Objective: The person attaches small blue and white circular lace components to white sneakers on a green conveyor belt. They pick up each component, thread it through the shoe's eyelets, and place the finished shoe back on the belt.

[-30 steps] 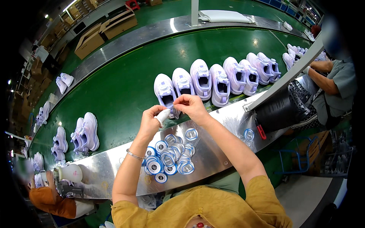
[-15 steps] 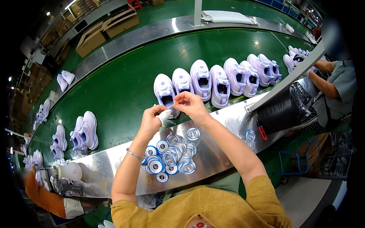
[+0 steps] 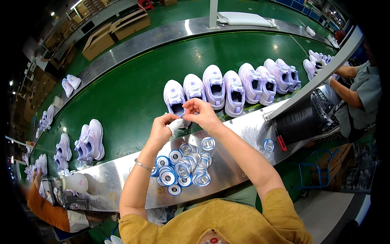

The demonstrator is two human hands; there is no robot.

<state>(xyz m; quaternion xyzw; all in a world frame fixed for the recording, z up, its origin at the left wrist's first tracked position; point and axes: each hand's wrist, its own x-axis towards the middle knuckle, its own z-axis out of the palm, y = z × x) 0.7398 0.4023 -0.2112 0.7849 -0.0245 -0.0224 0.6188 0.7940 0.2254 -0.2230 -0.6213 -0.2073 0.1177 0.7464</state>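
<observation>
My left hand point(image 3: 163, 127) and my right hand point(image 3: 200, 113) meet over the metal ledge point(image 3: 239, 126) at the near edge of a green conveyor belt point(image 3: 134, 85). Between them they pinch a small white rolled piece point(image 3: 176, 124), the left hand wrapped around it, the right hand's fingertips at its top. Just behind the hands stands a white and lilac sneaker point(image 3: 174, 97), first in a row of several sneakers point(image 3: 235, 85). Below the hands lies a heap of blue and white round tags point(image 3: 183, 164).
More sneaker pairs point(image 3: 90, 140) sit on the belt to the left. A person in grey point(image 3: 357, 95) works at the right, another in orange point(image 3: 48, 207) at lower left. A white bottle point(image 3: 75, 183), a black bin point(image 3: 300, 120) and cardboard boxes point(image 3: 97, 40) are around.
Both hands have stayed together over the ledge, the fingers shifting slightly on the white piece. The sneakers have drifted a little along the belt.
</observation>
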